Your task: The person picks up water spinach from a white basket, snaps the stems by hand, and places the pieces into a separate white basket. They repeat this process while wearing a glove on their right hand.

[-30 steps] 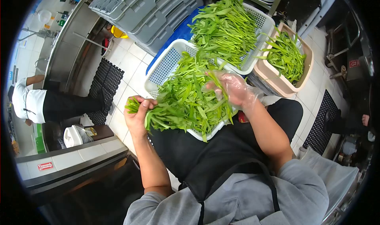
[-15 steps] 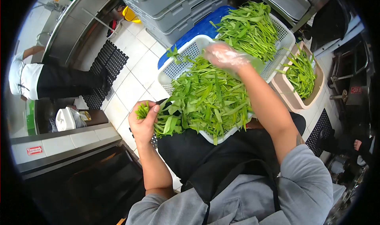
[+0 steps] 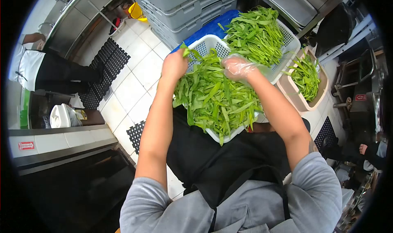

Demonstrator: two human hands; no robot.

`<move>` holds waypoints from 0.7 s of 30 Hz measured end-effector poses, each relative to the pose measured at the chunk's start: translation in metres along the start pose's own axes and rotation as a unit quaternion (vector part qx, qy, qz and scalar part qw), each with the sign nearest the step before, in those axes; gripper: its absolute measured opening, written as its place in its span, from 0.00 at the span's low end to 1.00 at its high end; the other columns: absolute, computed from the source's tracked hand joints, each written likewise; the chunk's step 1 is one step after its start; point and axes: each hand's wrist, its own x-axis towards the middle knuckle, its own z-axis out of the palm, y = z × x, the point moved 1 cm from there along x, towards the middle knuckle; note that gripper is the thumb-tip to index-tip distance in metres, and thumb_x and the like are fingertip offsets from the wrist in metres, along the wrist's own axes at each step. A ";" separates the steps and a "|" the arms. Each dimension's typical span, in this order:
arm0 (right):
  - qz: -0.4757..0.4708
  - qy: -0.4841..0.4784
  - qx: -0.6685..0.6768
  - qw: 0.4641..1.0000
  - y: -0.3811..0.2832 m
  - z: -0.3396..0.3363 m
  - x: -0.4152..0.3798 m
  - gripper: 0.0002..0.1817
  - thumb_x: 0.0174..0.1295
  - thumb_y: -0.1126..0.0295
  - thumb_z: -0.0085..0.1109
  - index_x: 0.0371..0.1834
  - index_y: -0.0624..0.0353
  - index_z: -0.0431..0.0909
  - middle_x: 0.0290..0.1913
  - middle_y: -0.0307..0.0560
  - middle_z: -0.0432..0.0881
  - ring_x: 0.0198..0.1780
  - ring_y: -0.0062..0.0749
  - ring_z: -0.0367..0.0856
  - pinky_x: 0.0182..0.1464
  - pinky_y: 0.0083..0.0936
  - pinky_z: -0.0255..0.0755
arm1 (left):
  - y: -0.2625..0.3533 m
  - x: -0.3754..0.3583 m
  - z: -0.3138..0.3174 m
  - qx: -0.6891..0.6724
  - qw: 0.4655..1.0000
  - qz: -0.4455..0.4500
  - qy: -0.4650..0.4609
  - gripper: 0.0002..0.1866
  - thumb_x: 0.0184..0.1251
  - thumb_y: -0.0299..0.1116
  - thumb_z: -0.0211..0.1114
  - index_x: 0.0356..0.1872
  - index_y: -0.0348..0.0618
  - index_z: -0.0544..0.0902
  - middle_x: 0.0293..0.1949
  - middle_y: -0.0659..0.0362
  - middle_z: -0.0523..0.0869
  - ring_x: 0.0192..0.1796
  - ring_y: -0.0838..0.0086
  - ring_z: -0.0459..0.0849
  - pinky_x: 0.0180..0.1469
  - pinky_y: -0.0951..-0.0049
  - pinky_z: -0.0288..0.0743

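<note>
Two-handed at white basket; gripping greens in left fingers, by left rim; cannot tell hold of right fingers, by right rim.

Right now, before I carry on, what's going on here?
A seated person is handling leafy greens with both hands. The bare left hand is closed at the near white basket's left side, with green stems poking out. The right hand, in a clear glove, is at the pile's far side; its grip is unclear. More greens lie in a second white basket beyond and a beige bin to the right.
</note>
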 end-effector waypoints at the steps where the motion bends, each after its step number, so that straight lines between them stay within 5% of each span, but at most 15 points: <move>1: 0.009 -0.023 -0.014 1.000 -0.001 -0.003 0.001 0.14 0.64 0.65 0.54 0.41 0.62 0.86 0.44 0.64 0.88 0.51 0.61 0.87 0.57 0.52 0.81 | -0.003 0.015 0.016 0.062 0.997 0.013 -0.047 0.16 0.66 0.29 0.65 0.54 0.40 0.89 0.45 0.38 0.91 0.51 0.44 0.91 0.55 0.49 0.84; 4: -0.010 0.019 0.023 0.999 0.000 -0.012 -0.009 0.14 0.65 0.64 0.56 0.43 0.64 0.84 0.44 0.64 0.87 0.50 0.63 0.86 0.57 0.52 0.80 | -0.015 0.031 0.059 0.175 0.953 0.090 -0.230 0.15 0.64 0.27 0.65 0.49 0.36 0.90 0.47 0.38 0.91 0.53 0.44 0.91 0.56 0.50 0.85; 5: -0.010 0.045 0.047 0.998 -0.001 -0.016 -0.014 0.14 0.66 0.64 0.56 0.43 0.64 0.84 0.44 0.64 0.87 0.50 0.63 0.86 0.57 0.51 0.80 | -0.017 0.030 0.059 0.170 0.957 0.078 -0.223 0.14 0.63 0.27 0.65 0.48 0.35 0.90 0.48 0.39 0.91 0.53 0.44 0.91 0.57 0.50 0.85; 7: 0.026 0.015 0.044 0.999 -0.004 -0.036 -0.024 0.15 0.70 0.62 0.59 0.48 0.63 0.85 0.50 0.63 0.87 0.55 0.60 0.85 0.60 0.49 0.77 | -0.005 0.018 0.037 0.161 0.964 0.055 -0.206 0.13 0.62 0.27 0.65 0.45 0.33 0.89 0.49 0.40 0.92 0.54 0.43 0.91 0.58 0.50 0.85; 8: 0.048 -0.001 0.044 0.998 -0.005 -0.044 -0.032 0.15 0.72 0.61 0.60 0.51 0.62 0.85 0.52 0.62 0.87 0.57 0.59 0.84 0.62 0.47 0.76 | -0.001 0.005 0.022 0.142 0.981 0.038 -0.127 0.12 0.62 0.28 0.68 0.45 0.35 0.89 0.47 0.40 0.92 0.52 0.42 0.90 0.57 0.50 0.85; 11: 0.028 0.093 0.112 0.989 -0.004 -0.053 -0.057 0.15 0.72 0.62 0.60 0.51 0.62 0.84 0.51 0.63 0.86 0.55 0.61 0.83 0.60 0.48 0.76 | 0.015 -0.037 -0.034 0.050 0.999 0.000 0.015 0.12 0.63 0.33 0.72 0.45 0.38 0.89 0.42 0.38 0.91 0.48 0.41 0.90 0.53 0.49 0.84; 17: 0.067 0.137 0.233 0.961 -0.024 -0.069 -0.114 0.20 0.75 0.59 0.57 0.60 0.61 0.82 0.55 0.60 0.87 0.60 0.57 0.84 0.64 0.44 0.75 | 0.051 -0.128 -0.094 -0.039 0.998 -0.007 0.047 0.14 0.64 0.37 0.75 0.45 0.40 0.87 0.35 0.40 0.90 0.44 0.44 0.90 0.49 0.49 0.82; 18: 0.073 0.142 0.249 0.955 -0.027 -0.067 -0.121 0.20 0.76 0.58 0.56 0.60 0.61 0.82 0.55 0.60 0.87 0.60 0.56 0.84 0.64 0.44 0.75 | 0.054 -0.139 -0.087 -0.093 0.990 0.043 0.094 0.11 0.64 0.32 0.74 0.45 0.41 0.89 0.35 0.44 0.91 0.43 0.48 0.91 0.45 0.55 0.83; 21: 0.072 0.147 0.297 0.941 -0.040 -0.063 -0.137 0.20 0.78 0.58 0.53 0.61 0.62 0.81 0.54 0.59 0.88 0.60 0.53 0.86 0.65 0.43 0.75 | 0.088 -0.152 -0.072 -0.147 0.958 0.227 0.099 0.15 0.63 0.31 0.72 0.51 0.45 0.88 0.40 0.44 0.92 0.45 0.46 0.90 0.49 0.50 0.84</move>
